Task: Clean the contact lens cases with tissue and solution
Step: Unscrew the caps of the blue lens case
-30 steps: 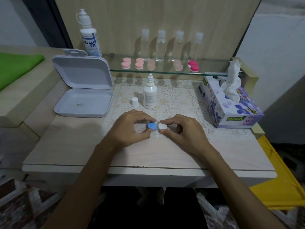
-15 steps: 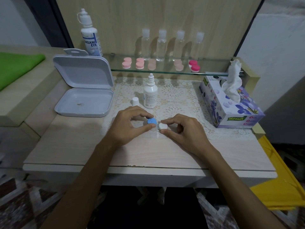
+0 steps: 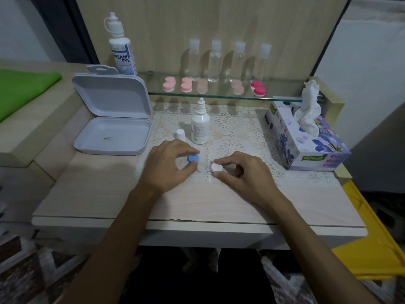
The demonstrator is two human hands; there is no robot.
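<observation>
table (image 3: 92,194) carries lace mat (image 3: 236,128), open white box (image 3: 111,123) at left, tissue box (image 3: 306,141) at right with tissue sticking up. small solution bottle (image 3: 199,126) upright mid-mat, its loose cap (image 3: 180,134) just beside. left hand (image 3: 168,166) pinches blue cap (image 3: 193,158), lifted off contact lens case (image 3: 202,167) on mat. right hand (image 3: 241,172) pinches white cap (image 3: 215,166) at case's right well. left well lies uncovered between hands.

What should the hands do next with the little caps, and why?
Probably set the blue cap down and finish taking off the white cap. The left hand pinches the blue one clear of an open well; the right hand pinches the white one.
</observation>
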